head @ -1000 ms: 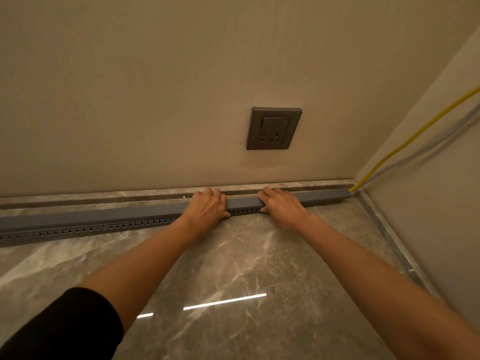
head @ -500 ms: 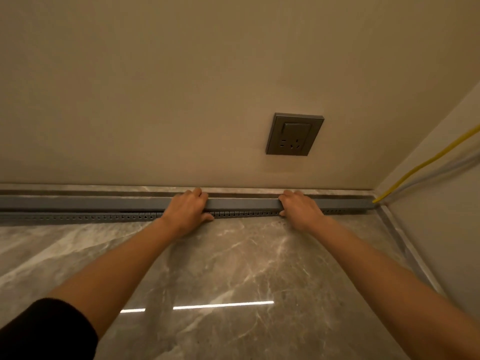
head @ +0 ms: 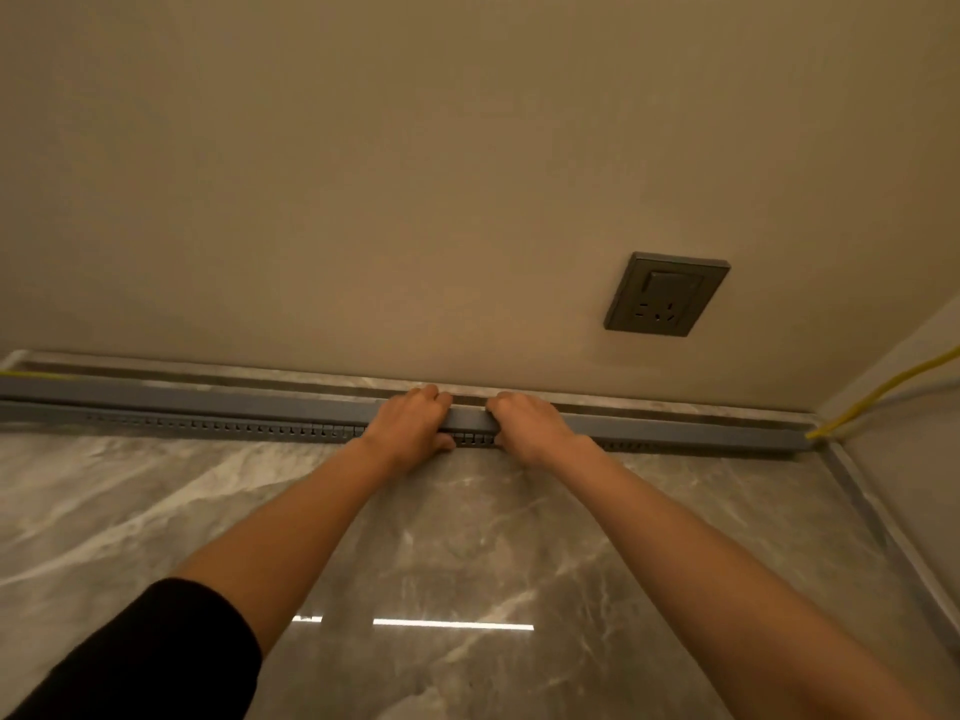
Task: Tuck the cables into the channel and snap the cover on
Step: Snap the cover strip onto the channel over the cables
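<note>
A long grey cable channel (head: 249, 431) with a slotted front side lies on the marble floor along the base of the wall. A smooth grey cover (head: 208, 397) sits on top of it over its whole visible length. My left hand (head: 410, 426) and my right hand (head: 530, 423) rest close together on the cover near its middle, fingers curled over its far edge, thumbs at the slotted front. A yellow cable (head: 878, 394) leaves the channel's right end and climbs the side wall; a short yellow stretch (head: 36, 375) shows at the left end.
A dark grey wall socket (head: 666, 294) is mounted above and to the right of my hands. The side wall (head: 914, 459) meets the back wall at the right corner. A grey cable (head: 930, 389) runs beside the yellow one. The glossy marble floor (head: 467, 537) reflects a light strip.
Both hands have slid left along the cover and come closer together. The view has shifted left, so the socket and corner now sit further right.
</note>
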{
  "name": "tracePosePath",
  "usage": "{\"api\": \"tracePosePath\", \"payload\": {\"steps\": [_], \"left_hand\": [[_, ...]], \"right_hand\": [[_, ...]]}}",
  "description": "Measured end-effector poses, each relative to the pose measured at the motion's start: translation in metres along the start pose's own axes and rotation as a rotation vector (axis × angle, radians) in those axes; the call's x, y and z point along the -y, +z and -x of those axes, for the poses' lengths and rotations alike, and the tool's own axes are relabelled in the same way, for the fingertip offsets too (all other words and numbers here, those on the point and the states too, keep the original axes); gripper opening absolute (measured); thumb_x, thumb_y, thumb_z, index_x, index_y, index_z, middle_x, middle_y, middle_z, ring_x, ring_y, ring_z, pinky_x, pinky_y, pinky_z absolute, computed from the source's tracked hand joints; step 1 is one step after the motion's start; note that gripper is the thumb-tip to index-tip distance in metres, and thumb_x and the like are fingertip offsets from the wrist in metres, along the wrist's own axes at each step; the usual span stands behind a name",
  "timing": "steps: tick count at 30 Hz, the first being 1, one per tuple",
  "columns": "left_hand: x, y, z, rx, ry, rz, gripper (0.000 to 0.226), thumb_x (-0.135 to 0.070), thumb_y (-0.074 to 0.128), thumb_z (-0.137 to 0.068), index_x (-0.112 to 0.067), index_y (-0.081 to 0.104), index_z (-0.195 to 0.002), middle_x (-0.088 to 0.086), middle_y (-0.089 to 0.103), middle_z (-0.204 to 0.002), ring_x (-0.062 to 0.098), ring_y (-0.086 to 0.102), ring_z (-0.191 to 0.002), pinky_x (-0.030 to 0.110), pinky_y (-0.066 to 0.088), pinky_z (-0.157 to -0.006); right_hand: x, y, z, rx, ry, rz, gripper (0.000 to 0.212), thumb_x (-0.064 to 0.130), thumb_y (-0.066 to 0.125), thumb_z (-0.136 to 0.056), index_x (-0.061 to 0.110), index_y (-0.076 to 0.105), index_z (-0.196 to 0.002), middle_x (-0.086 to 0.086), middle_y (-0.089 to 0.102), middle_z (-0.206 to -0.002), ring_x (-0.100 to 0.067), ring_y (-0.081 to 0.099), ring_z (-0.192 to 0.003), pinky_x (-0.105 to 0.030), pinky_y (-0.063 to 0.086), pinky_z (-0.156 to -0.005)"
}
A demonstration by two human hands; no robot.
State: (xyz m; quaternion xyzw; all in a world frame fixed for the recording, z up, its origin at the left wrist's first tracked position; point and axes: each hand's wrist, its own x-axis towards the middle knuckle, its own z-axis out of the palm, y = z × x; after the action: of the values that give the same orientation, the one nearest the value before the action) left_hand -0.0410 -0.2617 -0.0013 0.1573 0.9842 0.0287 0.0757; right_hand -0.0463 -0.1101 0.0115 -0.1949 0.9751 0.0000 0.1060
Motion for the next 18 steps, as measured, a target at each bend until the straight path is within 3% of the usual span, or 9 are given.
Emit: {"api": "tracePosePath", "payload": {"steps": [4, 10, 18], "left_hand": [[0.046, -0.004, 0.015, 0.005, 0.012, -0.019, 0.048, -0.039, 0.057, -0.087, -0.007, 0.046, -0.121, 0.013, 0.049, -0.126, 0.029, 0.047, -0.117, 0.039, 0.041, -0.093], [0.058, 0.001, 0.017, -0.029, 0.129, -0.075, 0.048, -0.034, 0.055, -0.089, -0.002, 0.046, -0.122, 0.017, 0.048, -0.127, 0.031, 0.044, -0.119, 0.039, 0.039, -0.096], [0.111, 0.002, 0.026, -0.029, 0.193, 0.062, 0.047, -0.036, 0.06, -0.085, -0.003, 0.049, -0.116, 0.015, 0.049, -0.124, 0.03, 0.045, -0.117, 0.039, 0.04, -0.093]], "right_hand": [[0.014, -0.001, -0.001, 0.023, 0.071, 0.07, 0.028, 0.004, 0.045, -0.092, 0.005, 0.053, -0.118, -0.017, 0.055, -0.126, -0.033, 0.054, -0.116, -0.04, 0.043, -0.093], [0.068, 0.002, -0.011, -0.01, 0.147, 0.062, 0.025, 0.004, 0.044, -0.092, 0.004, 0.052, -0.116, -0.016, 0.056, -0.124, -0.032, 0.055, -0.113, -0.039, 0.044, -0.09], [0.094, 0.004, -0.022, -0.011, 0.22, 0.01, 0.024, 0.004, 0.041, -0.092, 0.005, 0.053, -0.114, -0.017, 0.056, -0.125, -0.033, 0.053, -0.115, -0.039, 0.042, -0.093]]}}
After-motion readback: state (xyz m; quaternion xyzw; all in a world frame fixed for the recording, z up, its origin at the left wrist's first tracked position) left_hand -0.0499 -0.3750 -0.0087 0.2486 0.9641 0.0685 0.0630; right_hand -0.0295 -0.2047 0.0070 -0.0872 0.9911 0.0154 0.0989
